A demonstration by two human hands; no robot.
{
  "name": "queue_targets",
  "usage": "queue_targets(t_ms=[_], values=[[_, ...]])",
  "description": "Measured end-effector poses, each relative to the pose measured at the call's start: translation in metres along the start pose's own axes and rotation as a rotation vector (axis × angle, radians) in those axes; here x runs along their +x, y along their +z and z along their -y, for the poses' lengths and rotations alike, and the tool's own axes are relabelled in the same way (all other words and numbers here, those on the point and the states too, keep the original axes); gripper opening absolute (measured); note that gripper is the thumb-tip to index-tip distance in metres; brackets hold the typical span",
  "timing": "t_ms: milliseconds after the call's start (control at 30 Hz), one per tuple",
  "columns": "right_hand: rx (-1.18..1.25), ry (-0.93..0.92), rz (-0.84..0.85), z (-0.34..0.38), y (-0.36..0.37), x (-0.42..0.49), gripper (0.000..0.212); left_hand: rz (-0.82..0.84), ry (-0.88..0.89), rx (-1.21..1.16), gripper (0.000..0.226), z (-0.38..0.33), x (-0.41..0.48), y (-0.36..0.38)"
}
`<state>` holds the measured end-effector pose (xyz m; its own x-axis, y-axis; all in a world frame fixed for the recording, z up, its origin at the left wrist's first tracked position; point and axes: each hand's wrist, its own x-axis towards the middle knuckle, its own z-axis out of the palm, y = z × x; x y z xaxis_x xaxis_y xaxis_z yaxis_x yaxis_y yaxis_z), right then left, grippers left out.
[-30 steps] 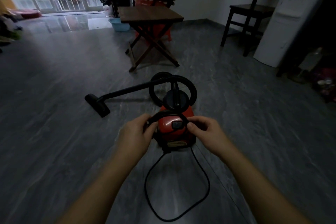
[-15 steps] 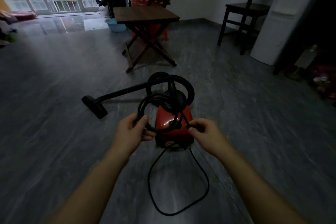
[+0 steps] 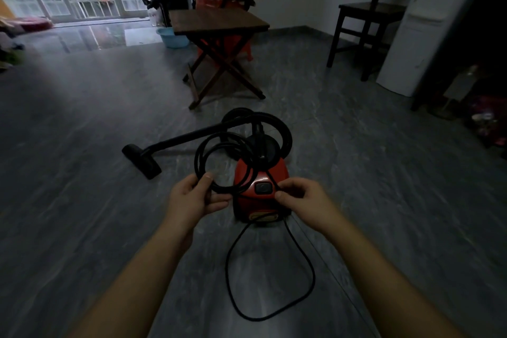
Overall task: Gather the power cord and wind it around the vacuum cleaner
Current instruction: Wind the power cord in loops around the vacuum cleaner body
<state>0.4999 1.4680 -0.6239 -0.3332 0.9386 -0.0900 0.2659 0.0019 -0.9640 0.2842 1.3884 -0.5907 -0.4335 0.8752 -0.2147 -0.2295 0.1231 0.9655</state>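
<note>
Red vacuum cleaner (image 3: 260,186), black power cord (image 3: 270,282), grey floor (image 3: 82,145) — seemingly marbled

Vacuum cleaner (image 3: 279,173): red canister with a black top, standing upright on the floor (image 3: 109,228).
Power cord (image 3: 197,158): black; I see loops lifted at its left, one slack loop lying nearer me.

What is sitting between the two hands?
In the head view, the red canister vacuum cleaner sits between the left hand and right hand; both hold the black power cord.
</note>
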Motion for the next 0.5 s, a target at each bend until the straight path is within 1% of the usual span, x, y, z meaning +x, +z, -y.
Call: queue_targets(t_ms=[100, 233, 300, 500], values=[[0.005, 0.02, 0.073, -0.001, 0.001, -0.002, 0.021, -0.007, -0.004, -0.006, 0.021, 0.0, -0.001, 0.0], [-0.001, 0.033, 0.136, 0.005, 0.002, -0.006, 0.025, -0.018, -0.015, -0.032, 0.025, -0.003, -0.002, -0.001], [0.013, 0.022, 0.14, 0.007, 0.002, -0.008, 0.026, -0.024, -0.017, -0.042, 0.024, -0.005, -0.002, -0.001], [0.184, 0.008, 0.093, 0.014, 0.004, -0.007, 0.029, -0.033, -0.07, -0.139, 0.023, -0.005, -0.005, 0.002]])
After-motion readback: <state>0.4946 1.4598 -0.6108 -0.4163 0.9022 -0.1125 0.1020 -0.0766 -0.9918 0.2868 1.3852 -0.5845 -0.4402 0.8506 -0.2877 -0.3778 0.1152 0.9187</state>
